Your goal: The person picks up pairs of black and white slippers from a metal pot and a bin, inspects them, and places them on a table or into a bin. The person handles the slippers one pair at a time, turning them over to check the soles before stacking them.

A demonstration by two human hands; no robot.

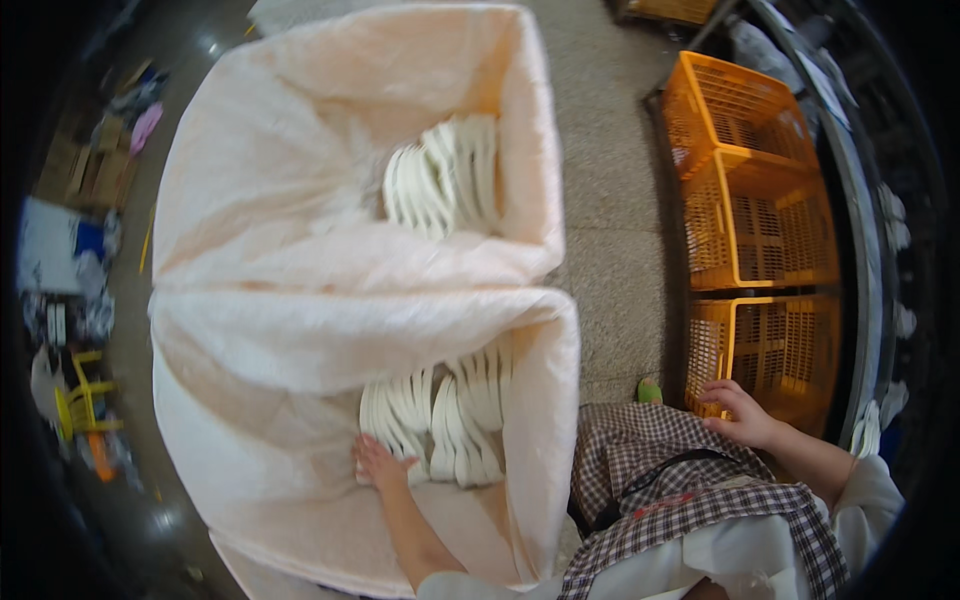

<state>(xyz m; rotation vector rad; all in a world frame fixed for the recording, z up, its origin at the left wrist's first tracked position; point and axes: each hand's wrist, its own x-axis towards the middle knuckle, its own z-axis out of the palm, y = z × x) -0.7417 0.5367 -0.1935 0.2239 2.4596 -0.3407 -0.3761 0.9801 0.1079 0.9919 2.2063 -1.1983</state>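
Note:
My left hand reaches down into the nearer cloth-lined bin. Its fingers are spread, at the left edge of a stack of white curved pieces, long and narrow and shaped somewhat like shoe soles. They stand packed side by side in two rows; whether the fingertips press on them I cannot tell. My right hand hangs in the air at the right, beside the orange crates, fingers apart and loosely bent, with nothing in it. Similar white pieces lie in the farther lined bin.
Orange plastic crates line the right side, next to a metal frame. Speckled floor runs between bins and crates. At far left are cardboard boxes and a yellow plastic item. A checked apron covers my front.

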